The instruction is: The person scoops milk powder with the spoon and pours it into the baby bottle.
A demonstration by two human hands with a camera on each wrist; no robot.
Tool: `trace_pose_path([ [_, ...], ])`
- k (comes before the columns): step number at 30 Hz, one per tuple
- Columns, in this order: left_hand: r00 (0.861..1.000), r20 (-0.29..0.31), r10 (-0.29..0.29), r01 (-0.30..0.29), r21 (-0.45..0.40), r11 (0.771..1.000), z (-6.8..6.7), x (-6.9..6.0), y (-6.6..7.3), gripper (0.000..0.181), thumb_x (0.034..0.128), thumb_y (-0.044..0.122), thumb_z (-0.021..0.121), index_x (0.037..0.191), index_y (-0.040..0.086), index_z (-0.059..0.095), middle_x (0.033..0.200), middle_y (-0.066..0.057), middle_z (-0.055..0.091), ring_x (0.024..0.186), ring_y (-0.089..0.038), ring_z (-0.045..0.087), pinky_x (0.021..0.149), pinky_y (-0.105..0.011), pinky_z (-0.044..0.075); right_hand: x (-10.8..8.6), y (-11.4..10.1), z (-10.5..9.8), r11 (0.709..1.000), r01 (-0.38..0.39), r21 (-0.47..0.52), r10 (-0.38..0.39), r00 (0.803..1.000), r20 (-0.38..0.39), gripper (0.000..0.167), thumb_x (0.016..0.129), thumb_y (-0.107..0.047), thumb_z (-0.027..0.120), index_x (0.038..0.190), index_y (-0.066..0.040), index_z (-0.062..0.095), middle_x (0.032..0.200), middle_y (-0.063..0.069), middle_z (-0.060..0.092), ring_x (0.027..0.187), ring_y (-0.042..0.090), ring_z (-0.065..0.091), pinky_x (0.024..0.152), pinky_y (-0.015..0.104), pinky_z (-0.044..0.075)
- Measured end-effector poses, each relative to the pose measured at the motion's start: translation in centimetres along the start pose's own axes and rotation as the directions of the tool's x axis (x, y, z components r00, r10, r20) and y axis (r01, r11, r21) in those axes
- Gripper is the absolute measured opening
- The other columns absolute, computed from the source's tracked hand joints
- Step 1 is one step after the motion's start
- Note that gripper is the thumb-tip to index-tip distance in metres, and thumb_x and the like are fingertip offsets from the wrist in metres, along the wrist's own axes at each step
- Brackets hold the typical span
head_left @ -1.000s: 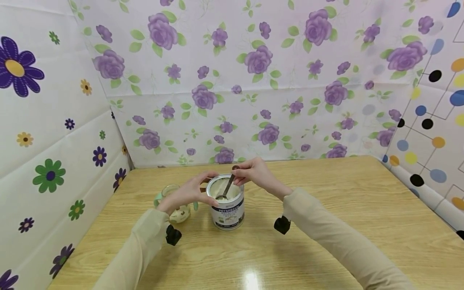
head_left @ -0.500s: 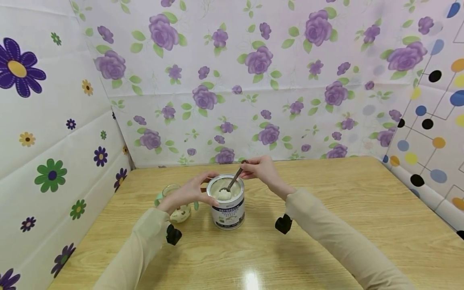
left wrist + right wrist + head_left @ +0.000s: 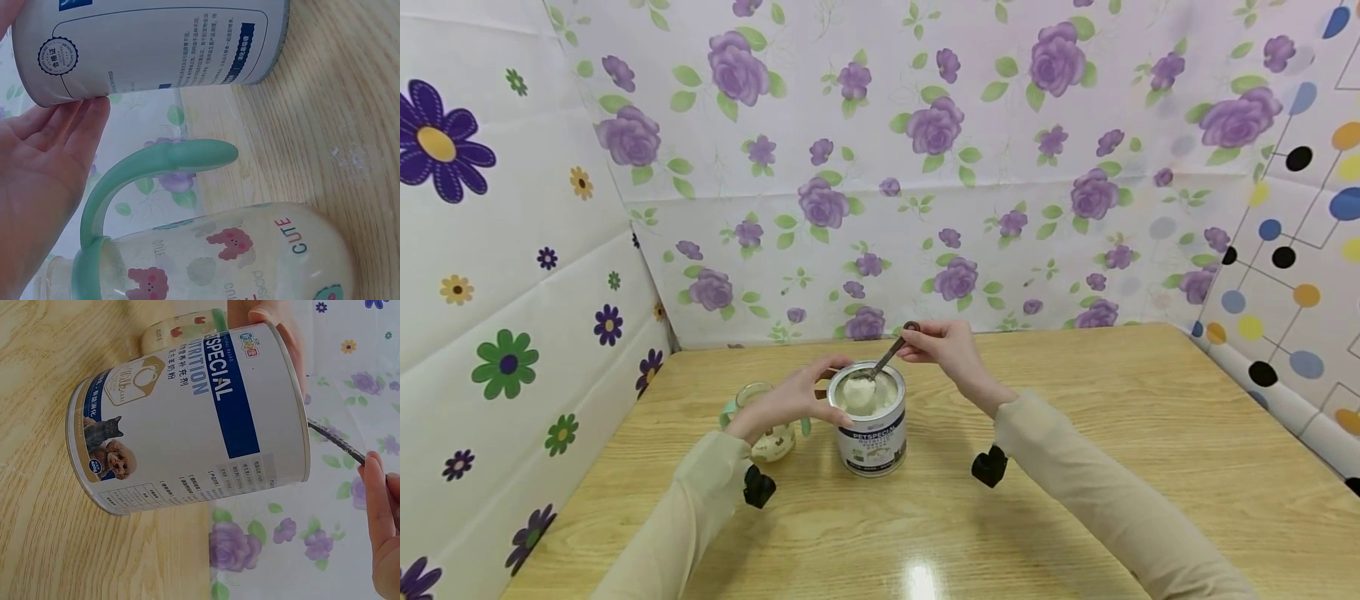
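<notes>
A white and blue can [image 3: 871, 454] of pale powder stands upright and lidless on the table. My left hand [image 3: 796, 400] grips its upper left side, thumb in front and fingers behind. My right hand [image 3: 947, 350] pinches the handle of a dark metal spoon [image 3: 891, 352], tilted over the can's mouth. On the spoon's bowl sits a heap of powder [image 3: 859, 392], at about rim height. In the right wrist view, the can [image 3: 187, 419] hides the spoon's bowl. A clear baby bottle [image 3: 206, 256] with green handles stands left of the can, partly behind my left forearm.
The wooden table [image 3: 1075, 450] stretches out to the right and front. Patterned cloth hangs [image 3: 880, 208] close behind it and along both sides. A small white powder spot [image 3: 350, 159] lies on the tabletop near the bottle.
The spoon has come up out of the powder with a heap on it, as my right hand moved slightly up and right. My left hand and the can stayed put.
</notes>
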State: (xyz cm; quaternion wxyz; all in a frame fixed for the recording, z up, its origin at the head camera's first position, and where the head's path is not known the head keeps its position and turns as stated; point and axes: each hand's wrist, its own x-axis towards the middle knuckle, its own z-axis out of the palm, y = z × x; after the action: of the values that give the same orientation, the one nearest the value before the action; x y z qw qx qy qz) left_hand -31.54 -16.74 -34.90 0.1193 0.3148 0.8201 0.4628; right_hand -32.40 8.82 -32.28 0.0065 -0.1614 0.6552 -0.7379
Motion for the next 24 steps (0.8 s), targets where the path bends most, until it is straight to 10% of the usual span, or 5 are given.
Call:
trace_pose_path([
  [24, 1.0, -0.019, -0.007, 0.007, -0.005, 1.0, 0.06, -0.2, -0.14, 0.082, 0.0675, 0.022, 0.081, 0.136, 0.016, 0.036, 0.127, 0.001, 0.041, 0.117, -0.019, 0.036, 0.093, -0.041, 0.035, -0.16, 0.36, -0.24, 0.998, 0.009, 0.056, -0.007, 1.0, -0.028, 0.022, 0.086, 0.002, 0.059, 0.102, 0.017, 0.059, 0.075, 0.019, 0.064, 0.064, 0.019, 0.064, 0.067, 0.034, 0.051],
])
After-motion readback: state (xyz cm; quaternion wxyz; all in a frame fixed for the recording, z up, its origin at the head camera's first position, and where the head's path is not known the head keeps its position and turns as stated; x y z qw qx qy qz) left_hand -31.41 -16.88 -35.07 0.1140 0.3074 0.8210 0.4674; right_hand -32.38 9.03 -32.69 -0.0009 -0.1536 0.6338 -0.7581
